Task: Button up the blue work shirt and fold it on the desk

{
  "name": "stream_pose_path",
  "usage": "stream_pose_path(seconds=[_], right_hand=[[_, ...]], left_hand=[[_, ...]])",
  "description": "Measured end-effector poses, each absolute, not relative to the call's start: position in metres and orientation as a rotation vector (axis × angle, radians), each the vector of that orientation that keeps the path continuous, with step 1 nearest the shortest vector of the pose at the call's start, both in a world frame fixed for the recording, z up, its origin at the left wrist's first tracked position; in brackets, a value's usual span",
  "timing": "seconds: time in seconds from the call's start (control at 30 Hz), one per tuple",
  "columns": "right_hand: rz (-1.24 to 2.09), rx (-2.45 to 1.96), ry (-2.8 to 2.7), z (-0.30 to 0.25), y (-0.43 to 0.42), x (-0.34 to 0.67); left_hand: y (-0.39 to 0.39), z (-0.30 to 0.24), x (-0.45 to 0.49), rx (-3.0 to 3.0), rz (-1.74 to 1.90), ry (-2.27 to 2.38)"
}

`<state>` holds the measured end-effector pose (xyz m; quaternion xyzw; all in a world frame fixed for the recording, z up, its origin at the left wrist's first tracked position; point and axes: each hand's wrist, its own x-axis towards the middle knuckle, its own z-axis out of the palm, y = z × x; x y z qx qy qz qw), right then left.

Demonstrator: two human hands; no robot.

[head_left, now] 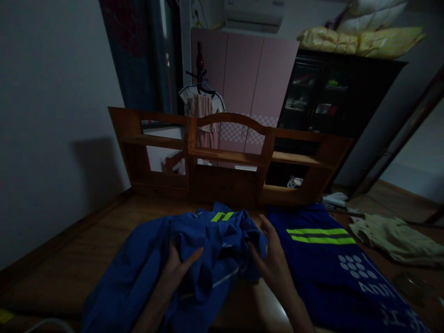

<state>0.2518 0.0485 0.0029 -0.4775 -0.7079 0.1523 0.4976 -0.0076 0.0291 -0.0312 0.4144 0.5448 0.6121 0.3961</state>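
Observation:
A crumpled blue work jacket [204, 245] with a yellow-green reflective strip and thin pale piping lies in a loose heap on the wooden surface. My left hand [175, 268] is in its folds, thumb stretched to the right over the cloth and fingertips partly hidden by fabric. At the jacket's right side, my right hand [272, 252] holds an edge of the cloth between thumb and fingers. Beside it on the right lies a flat, darker blue garment [319, 273] with a yellow-green reflective band and white lettering; neither hand touches it.
A wooden shelf unit [227, 185] stands along the far edge of the wooden surface [121, 231]. A white wall [62, 138] borders the left. Pale folded cloth [395, 238] lies at the far right. Behind are a clothes stand, a pink wardrobe [243, 74] and a black cabinet [347, 97].

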Motion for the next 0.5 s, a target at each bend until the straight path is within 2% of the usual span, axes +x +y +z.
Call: stream_pose_path(seconds=[0.13,0.27,0.4,0.5], right_hand=[[0.247,-1.145,-2.176,-0.003,0.037,0.228],[0.213,-1.072,-2.333,-0.008,0.037,0.207],[0.385,-1.047,-2.204,-0.004,0.043,0.208],[0.616,-1.003,-2.037,0.003,0.044,0.217]], left_hand=[[0.027,-0.028,0.002,0.994,1.430,1.365],[0.014,-0.017,0.015,0.899,1.416,1.103],[0.001,-0.006,0.022,0.999,1.395,0.838],[0.001,-0.010,0.024,1.207,1.361,0.859]])
